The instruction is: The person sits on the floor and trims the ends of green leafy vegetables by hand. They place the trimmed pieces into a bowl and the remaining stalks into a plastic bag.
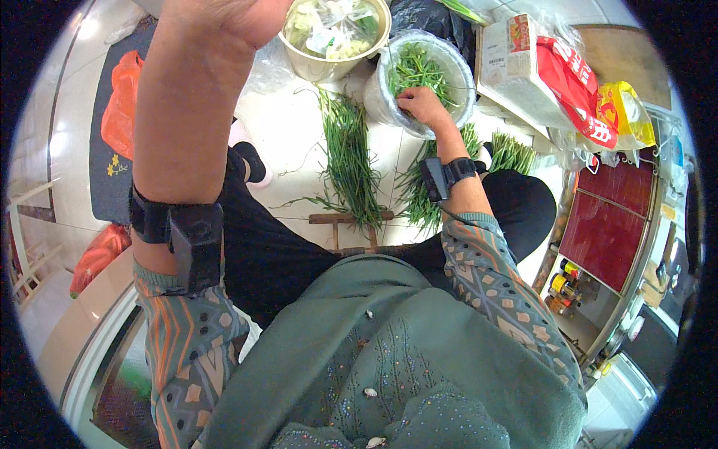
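Note:
My right hand reaches over the near rim of a bucket lined with clear plastic; its fingers are bent at the cut greens inside, and whether they grip any is hidden. My left hand is raised close to the camera at the top, cut off by the picture's edge, so its fingers do not show. A long bunch of green garlic chives lies on the white tiled floor between my feet, its lower end over a wooden stool's bar. More chives lie under my right forearm.
A cream bucket with bagged vegetables stands beside the lined one. At the right are a white foam box, a red plastic bag, a yellow bag and a dark red cabinet. Orange bags lie at the left.

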`<state>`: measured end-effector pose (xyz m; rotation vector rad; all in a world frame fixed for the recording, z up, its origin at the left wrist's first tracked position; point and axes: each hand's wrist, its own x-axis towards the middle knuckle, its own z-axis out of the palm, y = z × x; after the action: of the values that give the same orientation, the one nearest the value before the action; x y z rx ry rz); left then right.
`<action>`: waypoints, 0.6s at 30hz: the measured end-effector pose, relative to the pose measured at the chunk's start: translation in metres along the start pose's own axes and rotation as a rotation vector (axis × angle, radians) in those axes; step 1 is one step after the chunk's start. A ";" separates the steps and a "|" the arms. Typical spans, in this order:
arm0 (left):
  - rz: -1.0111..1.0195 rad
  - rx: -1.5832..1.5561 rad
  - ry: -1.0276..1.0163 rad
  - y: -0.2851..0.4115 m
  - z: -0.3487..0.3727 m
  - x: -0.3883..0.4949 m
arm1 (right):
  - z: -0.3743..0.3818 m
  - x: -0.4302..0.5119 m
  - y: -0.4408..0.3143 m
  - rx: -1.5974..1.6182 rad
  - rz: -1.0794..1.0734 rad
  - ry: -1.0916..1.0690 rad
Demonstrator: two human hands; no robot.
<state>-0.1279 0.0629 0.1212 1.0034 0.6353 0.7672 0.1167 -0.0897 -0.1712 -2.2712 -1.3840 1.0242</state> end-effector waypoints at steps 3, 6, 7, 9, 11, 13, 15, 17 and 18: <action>0.040 -0.050 -0.094 -0.002 -0.005 -0.001 | -0.004 -0.008 0.003 0.190 0.032 0.063; 0.017 -0.051 -0.089 -0.005 -0.006 0.004 | -0.013 -0.020 0.001 0.682 0.099 0.143; -0.005 -0.045 -0.066 -0.007 -0.005 0.005 | -0.019 -0.025 0.000 0.881 0.129 0.170; -0.004 -0.023 -0.113 -0.012 -0.005 0.003 | -0.033 -0.033 -0.004 1.230 -0.001 0.102; -0.037 0.001 -0.166 -0.018 -0.002 0.002 | -0.046 -0.039 -0.010 1.529 -0.152 0.029; -0.101 0.028 -0.220 -0.022 0.002 0.006 | -0.056 -0.042 -0.015 1.602 -0.169 0.055; -0.164 0.052 -0.192 -0.027 0.006 0.008 | -0.064 -0.044 -0.017 1.658 -0.236 0.037; -0.180 0.079 -0.220 -0.031 0.007 0.007 | -0.068 -0.043 -0.016 1.729 -0.288 0.007; -0.191 0.072 -0.250 -0.032 0.008 0.007 | -0.070 -0.041 -0.013 1.757 -0.321 -0.016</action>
<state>-0.1091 0.0540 0.0945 1.0670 0.5352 0.4453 0.1455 -0.1107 -0.0971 -0.6872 -0.3074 1.2631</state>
